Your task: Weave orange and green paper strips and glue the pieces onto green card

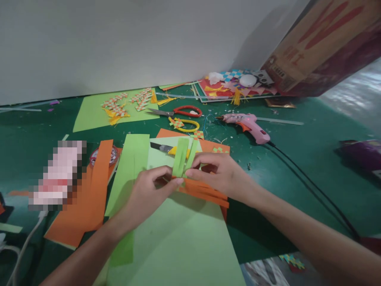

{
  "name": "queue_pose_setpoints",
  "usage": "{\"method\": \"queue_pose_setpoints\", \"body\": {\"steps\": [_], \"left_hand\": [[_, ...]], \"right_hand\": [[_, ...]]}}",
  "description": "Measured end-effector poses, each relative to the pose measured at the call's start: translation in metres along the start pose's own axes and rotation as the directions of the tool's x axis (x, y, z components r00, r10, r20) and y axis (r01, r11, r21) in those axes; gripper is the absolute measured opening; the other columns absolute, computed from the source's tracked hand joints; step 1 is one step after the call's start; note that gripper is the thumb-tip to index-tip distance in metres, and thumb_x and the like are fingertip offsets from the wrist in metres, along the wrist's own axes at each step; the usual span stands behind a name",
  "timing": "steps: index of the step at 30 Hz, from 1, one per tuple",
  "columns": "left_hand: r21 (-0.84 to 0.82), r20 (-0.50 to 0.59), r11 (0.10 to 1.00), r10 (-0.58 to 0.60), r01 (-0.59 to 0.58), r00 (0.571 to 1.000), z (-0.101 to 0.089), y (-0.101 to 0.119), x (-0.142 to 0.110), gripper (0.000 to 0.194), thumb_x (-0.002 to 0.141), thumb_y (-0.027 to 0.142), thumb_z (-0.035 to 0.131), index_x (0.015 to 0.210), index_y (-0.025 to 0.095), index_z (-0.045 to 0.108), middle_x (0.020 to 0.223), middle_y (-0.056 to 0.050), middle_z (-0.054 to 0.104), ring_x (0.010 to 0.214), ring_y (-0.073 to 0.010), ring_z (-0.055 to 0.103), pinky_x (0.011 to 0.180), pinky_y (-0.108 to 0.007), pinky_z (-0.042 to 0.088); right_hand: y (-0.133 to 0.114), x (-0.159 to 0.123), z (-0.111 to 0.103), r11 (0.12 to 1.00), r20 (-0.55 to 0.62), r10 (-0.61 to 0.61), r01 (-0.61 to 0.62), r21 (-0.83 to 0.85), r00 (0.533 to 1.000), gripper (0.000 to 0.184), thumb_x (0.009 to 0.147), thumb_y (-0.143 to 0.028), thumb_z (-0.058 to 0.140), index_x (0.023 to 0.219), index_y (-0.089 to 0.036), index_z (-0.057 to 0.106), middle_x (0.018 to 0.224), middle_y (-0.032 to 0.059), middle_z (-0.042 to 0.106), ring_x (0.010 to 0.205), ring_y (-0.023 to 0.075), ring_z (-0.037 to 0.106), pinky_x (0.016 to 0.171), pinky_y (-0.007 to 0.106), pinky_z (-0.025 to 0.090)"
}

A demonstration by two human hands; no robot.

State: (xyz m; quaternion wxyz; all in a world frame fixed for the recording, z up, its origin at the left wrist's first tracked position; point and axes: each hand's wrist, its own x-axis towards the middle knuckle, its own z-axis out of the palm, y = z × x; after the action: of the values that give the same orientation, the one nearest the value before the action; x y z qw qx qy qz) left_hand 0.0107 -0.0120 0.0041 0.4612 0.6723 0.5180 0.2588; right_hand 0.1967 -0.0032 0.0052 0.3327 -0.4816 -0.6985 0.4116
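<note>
Green paper strips (179,159) stand up between my hands, crossing a bundle of orange paper strips (205,191) that reaches to the right. My left hand (156,184) pinches the left end where green and orange meet. With thumb and finger, my right hand (212,171) pinches a narrow green strip close beside it. Both hands are above a light green paper sheet (178,242). Just behind them lies a craft knife (162,147) with a yellow body, partly covered by the strips. How the strips interlace is hidden by my fingers.
A pink glue gun (247,124) with a black cord lies right. Behind are red-handled scissors (187,111), yellow-handled scissors (190,126) and woven paper pieces (114,105) on a green sheet. Orange paper (77,206) and a blurred-out pink object (59,174) lie left. A cardboard bag (321,47) stands back right.
</note>
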Motion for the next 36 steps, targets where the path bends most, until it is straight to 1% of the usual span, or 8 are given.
{"method": "queue_pose_setpoints", "body": {"steps": [5,8,13,22,25,30,33,36], "left_hand": [[0.027,0.037,0.999,-0.025,0.024,0.999,-0.0006,-0.0005,-0.0004,0.036,0.078,0.039,0.057,0.055,0.019,0.039,0.052,0.006,0.036,0.053,-0.0088,0.033,0.048,-0.022,0.028],[0.031,0.056,0.998,-0.05,0.048,0.997,-0.0009,-0.0004,-0.001,0.034,0.079,0.041,0.056,0.056,0.018,0.043,0.054,0.005,0.038,0.055,-0.0095,0.034,0.05,-0.022,0.029],[0.04,0.05,0.998,-0.043,0.041,0.998,-0.0004,-0.0007,-0.0014,0.033,0.078,0.04,0.055,0.056,0.018,0.043,0.053,0.005,0.037,0.055,-0.0098,0.034,0.05,-0.022,0.028],[0.007,0.059,0.998,-0.07,0.069,0.996,0.0002,-0.0002,-0.0003,0.029,0.075,0.04,0.056,0.059,0.018,0.048,0.057,0.003,0.045,0.057,-0.0113,0.042,0.053,-0.023,0.034],[0.029,0.012,0.998,-0.049,0.049,0.999,-0.0004,-0.0011,-0.0007,0.032,0.075,0.04,0.058,0.056,0.019,0.043,0.055,0.004,0.042,0.056,-0.0108,0.04,0.052,-0.023,0.032],[0.028,-0.149,0.999,0.021,-0.017,0.989,-0.0044,-0.001,0.0004,0.042,0.074,0.041,0.061,0.052,0.02,0.032,0.052,0.006,0.028,0.05,-0.0086,0.029,0.046,-0.022,0.024],[0.036,-0.146,0.999,0.024,-0.019,0.989,-0.0066,0.0009,0.0015,0.043,0.073,0.043,0.063,0.05,0.02,0.034,0.051,0.006,0.028,0.049,-0.0084,0.028,0.044,-0.022,0.021],[0.019,-0.124,1.0,0.023,-0.021,0.992,-0.0075,0.0026,0.0015,0.041,0.072,0.042,0.064,0.049,0.019,0.038,0.049,0.006,0.032,0.047,-0.0082,0.029,0.043,-0.022,0.023]], "right_hand": [[0.0004,-0.0014,0.0018,0.997,-0.01,-0.074,0.074,-0.028,0.997,0.026,0.081,-0.035,0.062,0.062,-0.018,0.061,0.057,-0.0015,0.056,0.049,0.0063,0.039,0.045,0.022,0.03],[0.0012,-0.0025,0.0031,0.995,-0.013,-0.096,0.096,-0.029,0.995,0.021,0.08,-0.028,0.062,0.062,-0.017,0.06,0.057,-0.0021,0.056,0.049,0.0061,0.04,0.046,0.021,0.031],[0.0006,-0.0038,0.0042,0.997,-0.009,-0.073,0.072,-0.016,0.997,0.02,0.079,-0.026,0.063,0.062,-0.017,0.06,0.056,-0.003,0.055,0.049,0.006,0.039,0.047,0.021,0.031],[-0.0003,-0.0017,0.0068,0.997,-0.027,-0.07,0.071,0.021,0.997,0.021,0.079,-0.025,0.062,0.06,-0.017,0.059,0.058,-0.0029,0.058,0.048,0.0053,0.037,0.048,0.021,0.033],[0.0003,-0.0024,0.0056,0.996,-0.022,-0.085,0.085,0.005,0.996,0.019,0.08,-0.027,0.062,0.064,-0.017,0.063,0.062,-0.0014,0.062,0.049,0.0057,0.041,0.048,0.021,0.034],[-0.0009,-0.0024,0.0004,0.995,-0.001,-0.095,0.095,-0.011,0.995,0.017,0.081,-0.028,0.063,0.068,-0.018,0.065,0.067,0.0005,0.066,0.059,0.0086,0.054,0.054,0.021,0.04],[0.0,-0.0015,0.0001,0.996,-0.025,-0.083,0.082,-0.014,0.996,0.017,0.081,-0.028,0.063,0.066,-0.018,0.065,0.066,0.0004,0.065,0.057,0.0087,0.053,0.051,0.02,0.039],[0.0016,-0.0006,0.002,0.995,-0.043,-0.096,0.095,-0.009,0.994,0.018,0.08,-0.028,0.062,0.065,-0.018,0.065,0.064,0.0001,0.064,0.056,0.0082,0.051,0.05,0.02,0.037]]}}
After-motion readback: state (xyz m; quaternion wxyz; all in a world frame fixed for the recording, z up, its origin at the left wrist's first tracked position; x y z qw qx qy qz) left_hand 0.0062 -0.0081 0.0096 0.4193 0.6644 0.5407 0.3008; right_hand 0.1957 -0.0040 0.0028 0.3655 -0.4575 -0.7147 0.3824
